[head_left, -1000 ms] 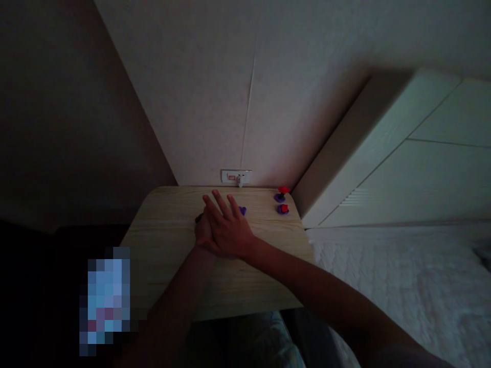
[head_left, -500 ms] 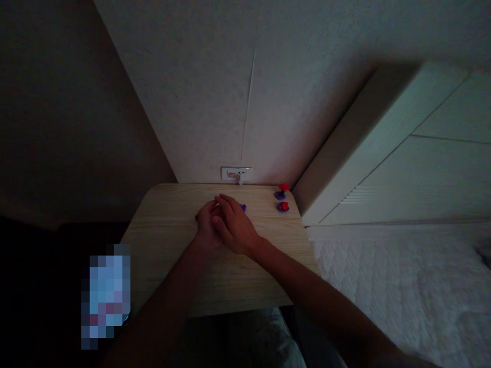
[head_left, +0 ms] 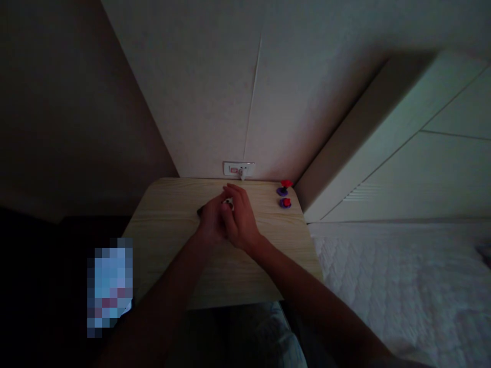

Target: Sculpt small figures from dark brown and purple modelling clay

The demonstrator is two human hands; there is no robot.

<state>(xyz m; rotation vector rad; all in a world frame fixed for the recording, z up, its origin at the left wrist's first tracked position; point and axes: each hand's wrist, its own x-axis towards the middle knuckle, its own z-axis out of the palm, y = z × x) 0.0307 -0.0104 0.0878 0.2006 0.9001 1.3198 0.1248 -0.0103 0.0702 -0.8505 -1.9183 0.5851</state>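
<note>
Above the small wooden table, my left hand [head_left: 212, 217] and my right hand [head_left: 241, 219] are pressed together, the right cupped over the left. Between them, a small patch of something pale and dark [head_left: 227, 202] shows, too small to name. Most of my left hand's fingers are hidden behind the right. Just left of my left hand, the end of a dark thing [head_left: 200, 211] sticks out; whether I hold it or it lies on the table I cannot tell.
Two small red-and-purple figures, one taller [head_left: 284, 187] and one lower [head_left: 285, 203], stand at the table's [head_left: 172, 204] back right corner. A wall socket [head_left: 238, 168] holds a plug behind. A white quilted bed [head_left: 364, 276] lies right; a blurred-out bright screen [head_left: 111, 281] is left.
The view has shifted slightly. My hands have turned a little, with a gap opening between them. The purple piece beside my right hand is out of sight now.
</note>
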